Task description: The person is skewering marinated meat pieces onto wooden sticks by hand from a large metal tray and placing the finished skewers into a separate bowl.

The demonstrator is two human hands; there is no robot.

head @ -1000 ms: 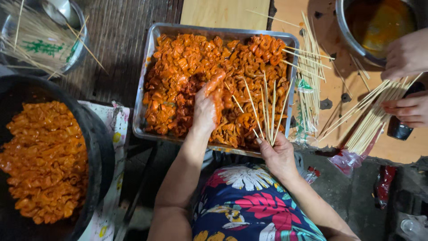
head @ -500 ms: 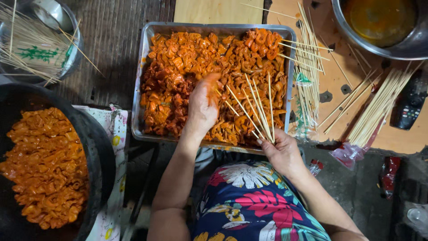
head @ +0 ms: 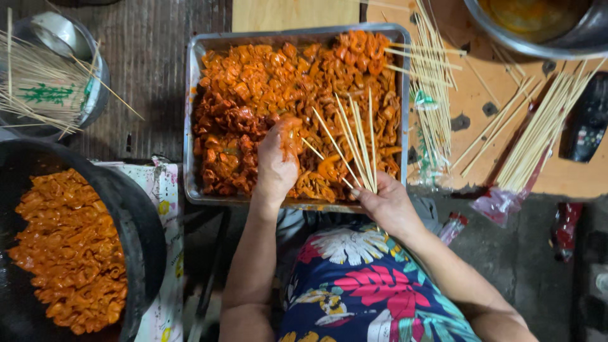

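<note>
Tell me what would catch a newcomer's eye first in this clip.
The metal tray at top centre, heaped with orange marinated meat pieces, stands out first. The left hand digs into the meat while the right hand holds a fan of bamboo skewers. A dark pan of similar meat sits lower left.

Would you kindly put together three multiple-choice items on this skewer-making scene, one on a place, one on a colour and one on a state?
1. Where is the left hand?
A. in the metal tray of meat pieces
B. in the black pan
C. on the lap

2. What colour is the coating on the meat pieces?
A. green
B. white
C. orange-red

3. How does the right hand hold the bamboo skewers?
A. lying flat on the floor
B. as a fanned bunch over the tray
C. snapped in two

Answers: 1 A, its fingers are buried among the pieces; 2 C, every piece is orange-red; 3 B, the sticks spread up from the fist.
</note>
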